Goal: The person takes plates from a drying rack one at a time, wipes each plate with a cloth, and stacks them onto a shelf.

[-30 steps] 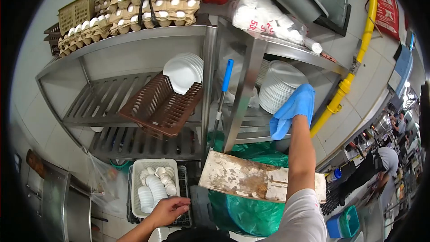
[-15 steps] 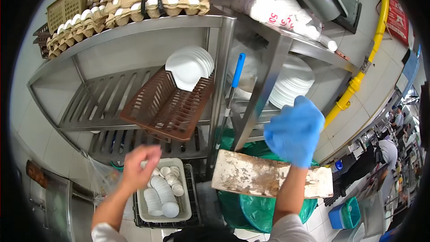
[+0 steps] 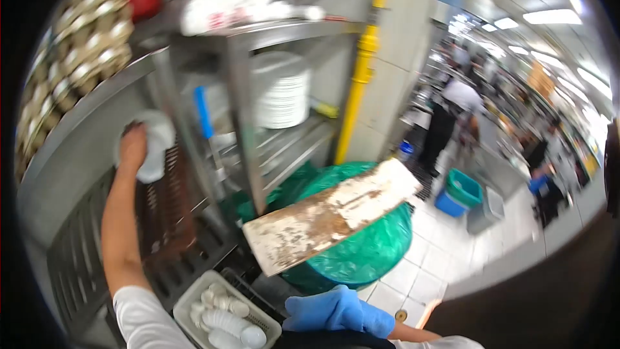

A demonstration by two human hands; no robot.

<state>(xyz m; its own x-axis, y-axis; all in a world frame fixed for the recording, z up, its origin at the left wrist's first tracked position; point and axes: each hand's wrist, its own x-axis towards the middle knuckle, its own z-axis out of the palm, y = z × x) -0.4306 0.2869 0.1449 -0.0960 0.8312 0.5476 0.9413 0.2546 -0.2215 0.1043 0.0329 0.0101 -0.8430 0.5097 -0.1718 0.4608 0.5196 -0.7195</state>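
Observation:
My left hand (image 3: 134,145) reaches onto the left shelf, its fingers closed at the white plates (image 3: 155,158) that stand in the brown plastic rack (image 3: 169,210). Low in the view, near my body, is my right hand (image 3: 339,313); a blue cloth or glove covers it and hides the fingers. A stack of white plates (image 3: 283,94) sits on the right shelf. Below the left shelf, a pale basket (image 3: 184,294) holds small white dishes (image 3: 223,313).
A stained board (image 3: 332,216) lies across a bin with a green bag (image 3: 361,255). A blue-handled pole (image 3: 203,113) leans between the shelves. Egg trays (image 3: 84,39) stand upper left. A yellow pipe (image 3: 363,58) runs down the wall. People (image 3: 452,110) work at the right.
The view has swung right. My left hand has moved from above the basket up to the racked plates. My right hand has left the right shelf and come down to my body.

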